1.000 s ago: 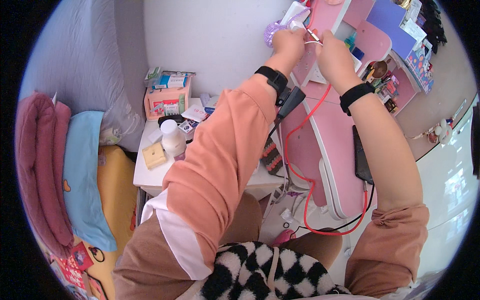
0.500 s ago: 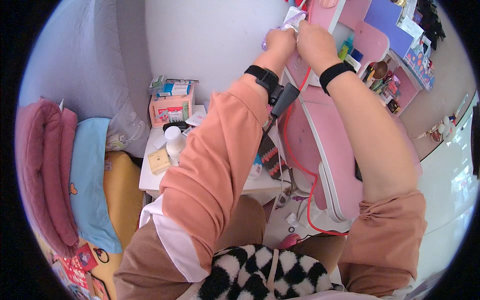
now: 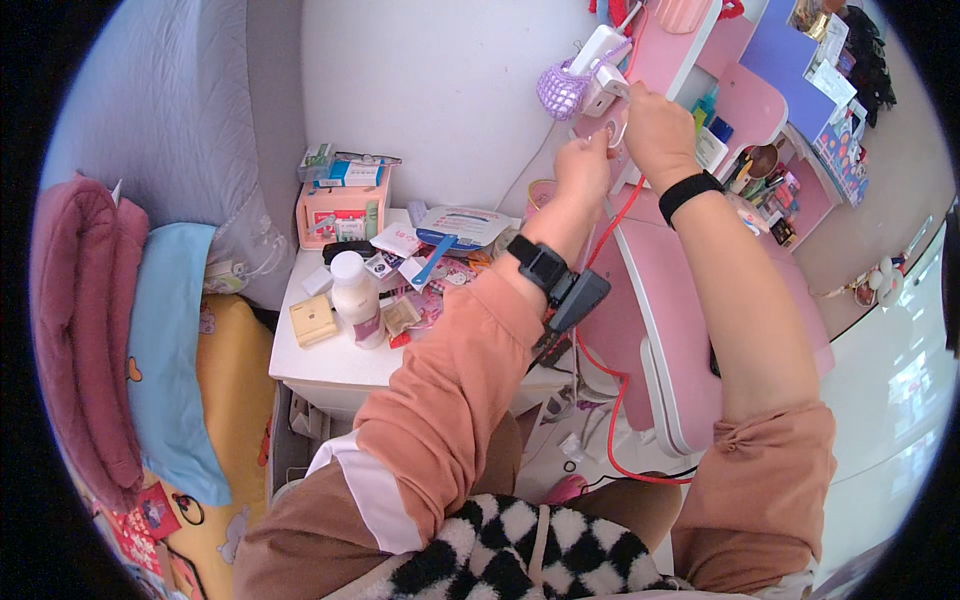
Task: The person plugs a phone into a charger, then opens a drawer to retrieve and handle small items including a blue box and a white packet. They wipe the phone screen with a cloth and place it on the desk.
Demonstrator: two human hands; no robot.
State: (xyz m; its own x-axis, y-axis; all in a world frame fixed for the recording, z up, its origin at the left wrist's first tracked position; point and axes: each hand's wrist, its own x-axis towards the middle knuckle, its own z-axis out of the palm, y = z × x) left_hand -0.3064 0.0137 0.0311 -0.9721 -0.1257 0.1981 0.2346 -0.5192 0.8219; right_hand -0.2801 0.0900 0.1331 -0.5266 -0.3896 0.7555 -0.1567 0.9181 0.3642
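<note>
My left hand (image 3: 583, 168) is closed in a pinch on a thin white cable (image 3: 621, 133). To its right and slightly farther away, my right hand (image 3: 661, 138) has its fingers curled round another part of that cable, close to a white plug-in charger (image 3: 602, 92). A short loop of the cable shows between the hands. The charger sits against a white power strip (image 3: 599, 50), beside a purple crocheted net pouch (image 3: 562, 93). My fingers partly hide where the cable meets the charger.
A red cable (image 3: 612, 232) runs down along the pink desk (image 3: 650, 290). Left of my left arm, a white bedside table (image 3: 300, 362) holds a white bottle (image 3: 356, 300), a beige box (image 3: 314, 320) and a pink organizer (image 3: 342, 215). A yellow bed (image 3: 235, 370) lies farther left.
Both hands have come nearer, away from the power strip, uncovering the charger and the net pouch. A loop of white cable now shows between them. More of the bedside table is visible.
</note>
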